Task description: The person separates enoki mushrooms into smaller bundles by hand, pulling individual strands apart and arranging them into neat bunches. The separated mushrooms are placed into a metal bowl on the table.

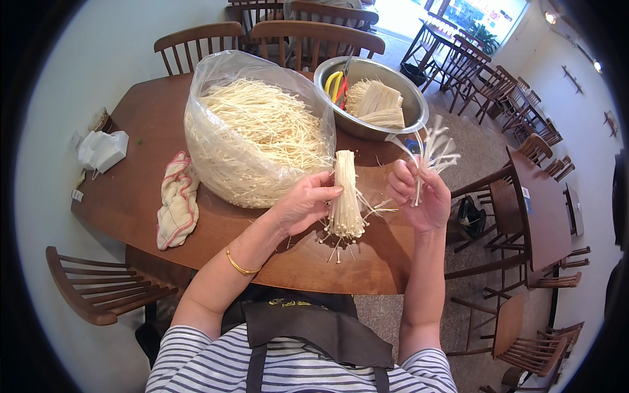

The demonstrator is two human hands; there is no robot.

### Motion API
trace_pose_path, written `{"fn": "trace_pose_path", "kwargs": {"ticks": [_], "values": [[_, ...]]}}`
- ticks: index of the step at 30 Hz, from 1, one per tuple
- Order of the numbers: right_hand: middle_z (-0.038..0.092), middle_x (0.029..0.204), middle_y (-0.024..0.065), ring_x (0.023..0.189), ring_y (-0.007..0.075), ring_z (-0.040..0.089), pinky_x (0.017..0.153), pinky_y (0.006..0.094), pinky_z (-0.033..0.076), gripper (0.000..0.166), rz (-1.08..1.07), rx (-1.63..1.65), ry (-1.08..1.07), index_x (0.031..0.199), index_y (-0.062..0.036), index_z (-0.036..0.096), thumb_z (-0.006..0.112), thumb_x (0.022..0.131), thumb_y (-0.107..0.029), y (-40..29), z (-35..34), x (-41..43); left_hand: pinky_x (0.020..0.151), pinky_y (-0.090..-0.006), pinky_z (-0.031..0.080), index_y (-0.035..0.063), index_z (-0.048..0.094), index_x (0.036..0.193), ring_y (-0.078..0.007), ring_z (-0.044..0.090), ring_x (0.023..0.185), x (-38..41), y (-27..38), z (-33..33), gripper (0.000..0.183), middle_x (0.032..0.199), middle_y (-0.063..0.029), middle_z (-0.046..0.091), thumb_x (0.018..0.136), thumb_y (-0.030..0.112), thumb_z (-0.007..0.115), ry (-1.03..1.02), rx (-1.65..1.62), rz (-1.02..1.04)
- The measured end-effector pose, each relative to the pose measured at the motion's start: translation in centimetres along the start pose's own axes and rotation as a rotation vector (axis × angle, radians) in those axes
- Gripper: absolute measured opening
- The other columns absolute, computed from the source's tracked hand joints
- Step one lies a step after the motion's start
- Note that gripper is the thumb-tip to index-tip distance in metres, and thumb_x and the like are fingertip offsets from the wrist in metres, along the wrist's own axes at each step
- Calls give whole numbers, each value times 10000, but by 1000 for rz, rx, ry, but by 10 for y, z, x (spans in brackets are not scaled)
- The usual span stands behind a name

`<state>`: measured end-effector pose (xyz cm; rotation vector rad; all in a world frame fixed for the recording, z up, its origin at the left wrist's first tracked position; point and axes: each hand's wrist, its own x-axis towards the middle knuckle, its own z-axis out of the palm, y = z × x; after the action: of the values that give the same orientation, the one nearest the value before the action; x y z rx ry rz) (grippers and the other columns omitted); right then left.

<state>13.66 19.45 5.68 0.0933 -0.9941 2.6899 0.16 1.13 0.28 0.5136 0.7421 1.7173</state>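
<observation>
My left hand [307, 201] grips a bunch of enoki mushrooms [345, 196] between thumb and fingers, its caps pointing towards me above the table. To the right, my raised right hand [420, 194] is closed on several loose enoki strands [437, 147], which fan out over the fingers. Behind my left hand stands a large clear plastic bag [221, 172] full of loose enoki. A steel bowl [417, 105] at the back right holds enoki clumps [381, 100] and scissors [336, 86] with yellow and red handles. Stray strands lie on the table between my hands.
The wooden table [221, 236] also bears a crumpled cream cloth with red edging [178, 206], a white tissue pack [103, 150] and a small woven basket [100, 120]. Wooden chairs [108, 290] stand at its left and far sides. More tables and chairs are at right.
</observation>
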Motion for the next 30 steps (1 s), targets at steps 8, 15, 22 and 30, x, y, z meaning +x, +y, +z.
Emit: {"fn": "trace_pose_path", "kwargs": {"ticks": [8,15,22,30], "values": [[566,742,-30,531,18,449,427,195,314,188,151,-836,151,942,-36,593,701,819,-128,32,15,1,872,-356,509,51,462,1258,-179,599,1024,-2,4,3,430,1159,-77,583,865,88,632,113,51,-1],[610,735,-22,561,31,506,441,194,360,192,238,-923,209,950,-19,674,700,827,-163,30,13,0,856,-350,527,30,451,1237,-163,590,1024,-4,7,9,461,1138,-69,564,840,85,677,130,82,31],[430,583,-82,454,11,326,403,192,238,143,326,-499,134,936,-41,620,646,871,-166,26,8,0,844,-336,537,20,470,1222,-171,611,994,-3,7,12,436,1089,-78,596,844,99,673,102,102,35],[417,633,-38,476,61,367,424,200,261,101,38,-16,-15,941,-59,546,542,930,-160,-1,-4,-1,834,-358,539,16,499,1181,-229,640,925,-3,3,6,393,1012,-104,621,846,121,677,17,27,-30]]}}
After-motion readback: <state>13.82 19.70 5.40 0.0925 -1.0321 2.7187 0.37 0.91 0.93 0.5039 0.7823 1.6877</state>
